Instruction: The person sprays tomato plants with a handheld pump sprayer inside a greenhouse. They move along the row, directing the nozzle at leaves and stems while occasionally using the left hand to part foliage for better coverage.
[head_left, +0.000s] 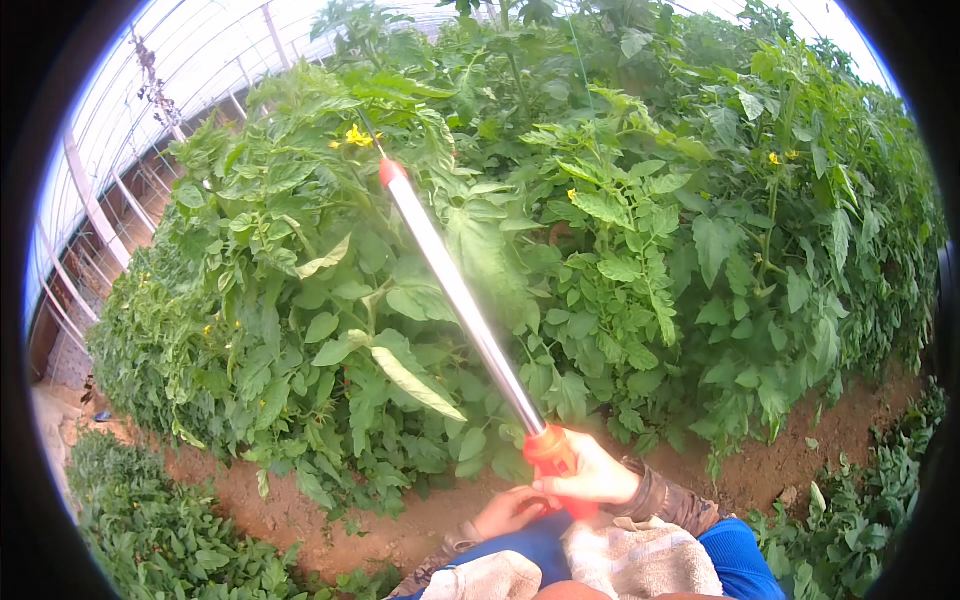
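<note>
My right hand is wrapped around the red handle of a pollinator wand. Its shiny metal tube slants up and left to a red cap, from which a thin rod sticks out. That rod lies among leaves beside a cluster of yellow tomato flowers; whether it touches them is unclear. Close by the lower handle, my left hand has its fingers curled. What it holds, if anything, is hidden. Dense tomato plants rise in front of me, some with curled leaves.
Bare soil runs along the foot of the plants. Low greenery grows at the lower left, more at the lower right. Greenhouse posts stand at the left. A thin string hangs among the stems. Beige cloth covers part of my lap.
</note>
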